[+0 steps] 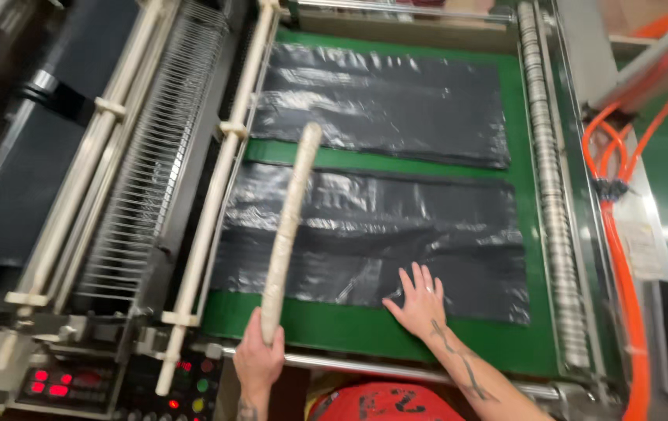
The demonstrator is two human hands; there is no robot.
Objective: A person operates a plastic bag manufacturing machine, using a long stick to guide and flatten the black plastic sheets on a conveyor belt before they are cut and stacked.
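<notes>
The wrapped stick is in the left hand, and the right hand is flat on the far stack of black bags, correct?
Not quite. In the head view the right hand lies flat on the near stack of black bags, not the far stack. The left hand does grip the wrapped stick.

Light falls from overhead, bright and even across the green belt (396, 331). The black plastic sheets (381, 242) throw back patchy white glare (strongest along their creases). Motion blur softens the whole frame, most at the wrapped stick (291, 226). The far left lies in dark shadow.
</notes>
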